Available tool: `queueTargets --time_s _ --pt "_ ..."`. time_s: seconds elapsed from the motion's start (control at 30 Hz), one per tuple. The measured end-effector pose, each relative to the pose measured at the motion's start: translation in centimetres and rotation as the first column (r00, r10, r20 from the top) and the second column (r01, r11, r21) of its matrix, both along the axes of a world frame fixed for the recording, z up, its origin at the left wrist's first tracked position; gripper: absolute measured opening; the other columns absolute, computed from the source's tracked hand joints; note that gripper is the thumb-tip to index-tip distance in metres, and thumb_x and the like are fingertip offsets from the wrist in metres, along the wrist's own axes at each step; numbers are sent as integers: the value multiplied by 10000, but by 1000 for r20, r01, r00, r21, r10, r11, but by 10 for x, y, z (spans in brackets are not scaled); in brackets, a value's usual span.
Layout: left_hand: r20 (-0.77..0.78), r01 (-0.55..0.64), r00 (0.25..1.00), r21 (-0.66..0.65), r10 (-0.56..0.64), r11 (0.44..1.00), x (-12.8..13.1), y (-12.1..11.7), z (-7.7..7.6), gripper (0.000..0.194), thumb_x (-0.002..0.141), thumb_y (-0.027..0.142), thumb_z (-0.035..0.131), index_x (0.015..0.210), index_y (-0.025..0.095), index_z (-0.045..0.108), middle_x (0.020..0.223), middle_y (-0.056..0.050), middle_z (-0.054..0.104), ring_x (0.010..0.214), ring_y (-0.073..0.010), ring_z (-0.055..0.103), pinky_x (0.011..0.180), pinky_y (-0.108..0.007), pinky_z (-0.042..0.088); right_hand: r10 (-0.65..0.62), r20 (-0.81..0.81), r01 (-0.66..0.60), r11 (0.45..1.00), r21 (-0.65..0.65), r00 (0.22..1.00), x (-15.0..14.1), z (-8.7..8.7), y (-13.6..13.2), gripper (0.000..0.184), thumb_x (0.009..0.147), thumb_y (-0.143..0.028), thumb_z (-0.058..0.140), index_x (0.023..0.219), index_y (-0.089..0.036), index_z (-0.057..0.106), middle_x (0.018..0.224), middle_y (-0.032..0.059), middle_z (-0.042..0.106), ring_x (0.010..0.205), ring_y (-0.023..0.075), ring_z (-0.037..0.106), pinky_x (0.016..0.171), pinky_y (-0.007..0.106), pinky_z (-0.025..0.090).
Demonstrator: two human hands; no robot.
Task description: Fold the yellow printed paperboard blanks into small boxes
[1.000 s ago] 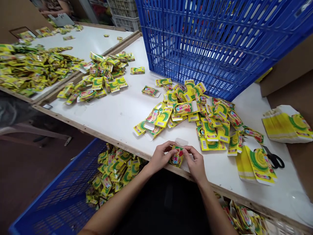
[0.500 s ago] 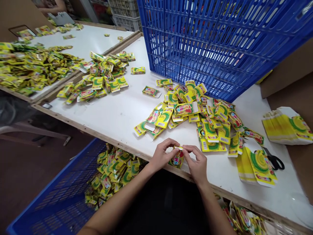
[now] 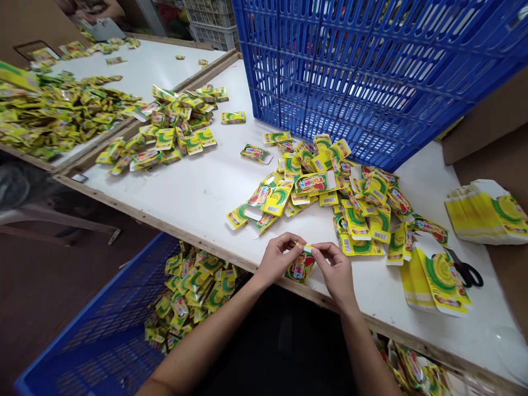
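At the table's near edge, a small yellow-and-green printed carton (image 3: 301, 268) is pinched at its top end between both hands. My left hand (image 3: 277, 258) closes thumb and fingertips on the carton's upper left corner. My right hand (image 3: 336, 273) grips the upper right corner the same way, its thumb near the white flap. The carton's colourful lettering faces up, and its lower part is partly hidden by the left hand. Just beyond the hands lies a loose heap of similar cartons (image 3: 315, 184), several showing white flaps.
A tall blue crate (image 3: 284, 104) stands behind the heap. Flattened cartons (image 3: 437, 275) and black-handled scissors (image 3: 470, 273) lie right. More cartons (image 3: 165, 140) and a pile of small packets (image 3: 82, 113) lie left. Below the edge sits a filled blue crate (image 3: 99, 330). Another person's arms (image 3: 99, 11) show far left.
My right hand has shifted slightly right along the carton's top, and more of the white flap shows between the hands. At far left, a yellow-green piece has come into view above the packets.
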State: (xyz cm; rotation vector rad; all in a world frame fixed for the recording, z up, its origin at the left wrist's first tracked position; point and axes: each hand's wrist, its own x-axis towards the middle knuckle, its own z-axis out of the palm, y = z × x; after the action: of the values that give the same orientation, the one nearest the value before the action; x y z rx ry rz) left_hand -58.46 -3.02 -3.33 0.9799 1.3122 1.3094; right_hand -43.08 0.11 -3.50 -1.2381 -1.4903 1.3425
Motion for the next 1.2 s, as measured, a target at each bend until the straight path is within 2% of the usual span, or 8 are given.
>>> queueTargets --time_s 0.17,0.4,0.53,0.73,0.87,1.0,1.1,1.2 --pt "-40 8 999 12 -7 1000 -2 1 1 189 799 342 666 839 157 678 758 -31 646 698 -148 588 676 -257 482 7 4 -7 1000 25 1000 0 -2 1 193 826 -378 639 846 -191 684 825 49 699 770 196 626 703 327 504" --pt "-277 197 948 126 -156 972 -16 -12 10 165 859 275 610 943 182 716 920 -83 692 884 -209 644 812 -325 506 154 45 -159 976 147 987 14 -1 -6 166 869 -356 603 896 -230 706 921 49 693 902 214 624 798 353 484" --pt "-438 1 895 197 87 980 -44 -35 30 114 877 225 550 924 195 650 904 -62 650 878 -204 615 827 -339 493 39 47 -44 994 98 998 -15 3 11 225 877 -405 558 948 -214 652 905 52 690 739 181 612 681 313 491" --pt "-702 -307 607 225 372 925 -102 -69 55 73 841 220 562 907 197 543 1120 -71 576 1097 -238 541 1019 -424 380 -18 314 -7 997 76 949 -100 3 60 276 799 -377 624 1011 -226 530 815 36 697 703 224 634 651 326 457" --pt "-538 -393 715 219 447 893 -88 -63 47 154 862 251 569 992 184 521 1085 -83 585 1071 -224 571 989 -417 433 -55 292 14 990 140 955 -103 10 51 370 794 -270 615 1133 -206 478 858 48 689 761 241 645 677 339 460" --pt "-207 -278 931 128 300 952 -42 -35 31 354 832 277 644 1135 209 476 1203 -96 555 1122 -222 576 986 -399 466 -114 252 -27 869 494 961 -68 12 6 263 870 -237 555 1132 -210 536 971 73 660 873 227 615 756 359 484" --pt "-16 -278 960 58 280 959 -16 -14 16 391 794 268 691 1104 219 457 1149 -74 565 988 -188 637 882 -347 522 -45 290 -143 790 596 956 -47 5 -22 173 900 -201 543 1064 -204 596 977 85 657 928 229 603 798 375 493" --pt "90 -300 949 -33 301 953 -6 -3 1 424 758 247 719 1064 218 427 1015 -30 579 800 -133 654 756 -286 537 -33 306 -168 778 606 951 -35 -5 -35 202 894 -174 568 1093 -203 592 1000 84 671 940 230 610 813 391 494"
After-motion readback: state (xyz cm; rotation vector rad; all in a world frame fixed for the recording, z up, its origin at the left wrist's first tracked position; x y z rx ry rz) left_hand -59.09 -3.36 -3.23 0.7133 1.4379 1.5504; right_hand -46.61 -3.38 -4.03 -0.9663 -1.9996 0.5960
